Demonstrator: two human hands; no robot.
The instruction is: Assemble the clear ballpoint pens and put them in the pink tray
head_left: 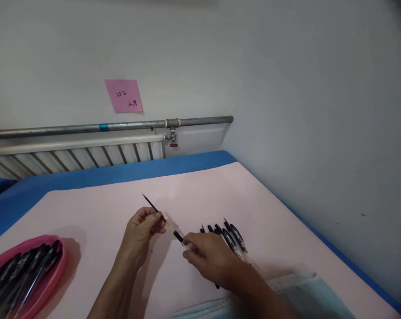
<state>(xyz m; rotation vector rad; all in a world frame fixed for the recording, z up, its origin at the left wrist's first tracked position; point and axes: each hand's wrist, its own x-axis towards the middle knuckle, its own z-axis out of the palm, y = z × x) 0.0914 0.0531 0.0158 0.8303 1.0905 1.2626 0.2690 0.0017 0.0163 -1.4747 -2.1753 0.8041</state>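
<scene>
Between thumb and fingers, my left hand (pixel 142 232) pinches a thin black pen refill (pixel 151 204), its tip pointing up and to the left. The rear end of the refill, with a bit of yellow, lines up with the front of a pen barrel (pixel 178 236) that has a black grip. My right hand (pixel 207 257) is closed around this barrel and hides most of it. Whether the refill's end sits inside the barrel I cannot tell. Just beyond my right hand lie several black pens and pen parts (pixel 232 237), partly covered by the hand.
A pink basket (pixel 63 261) full of black pens stands at the lower left. Pale pink sheeting (pixel 97 208) covers the blue table (pixel 200 164). A radiator (pixel 87 155) and pipe (pixel 137 125) run along the wall, below a pink note (pixel 123 96). Light blue cloth (pixel 300 288) shows at the front.
</scene>
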